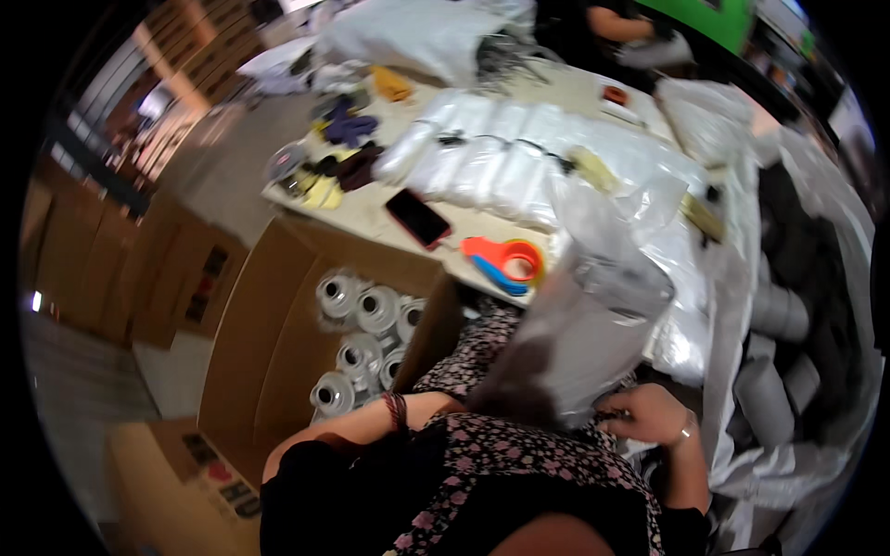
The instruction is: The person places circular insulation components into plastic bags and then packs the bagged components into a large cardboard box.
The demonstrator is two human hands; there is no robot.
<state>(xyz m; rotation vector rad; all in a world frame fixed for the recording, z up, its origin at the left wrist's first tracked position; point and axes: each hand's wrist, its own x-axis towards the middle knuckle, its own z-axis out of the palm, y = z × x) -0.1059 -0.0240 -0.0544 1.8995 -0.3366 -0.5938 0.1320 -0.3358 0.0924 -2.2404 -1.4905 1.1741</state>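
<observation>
A translucent plastic bag (593, 315) stands tilted before my body, its upper end over the table. Behind or inside its lower left part, my left hand (510, 382) is only a dark blurred shape, so its fingers are hidden; the left forearm crosses my flowered apron (528, 454). My right hand (654, 414) is at the bag's lower right corner, fingers curled in on its edge. To the left, an open cardboard box (264, 324) holds several clear, necked containers (378, 308) wrapped in film.
On the table (348, 215) lie a phone (417, 219), an orange tape roll (522, 263), a blue tool (499, 276), purple gloves (349, 122) and packs of clear bags (482, 157). At right, a lined bin (732, 361) holds grey cylinders (765, 398). Another person's arm (619, 24) shows beyond the table.
</observation>
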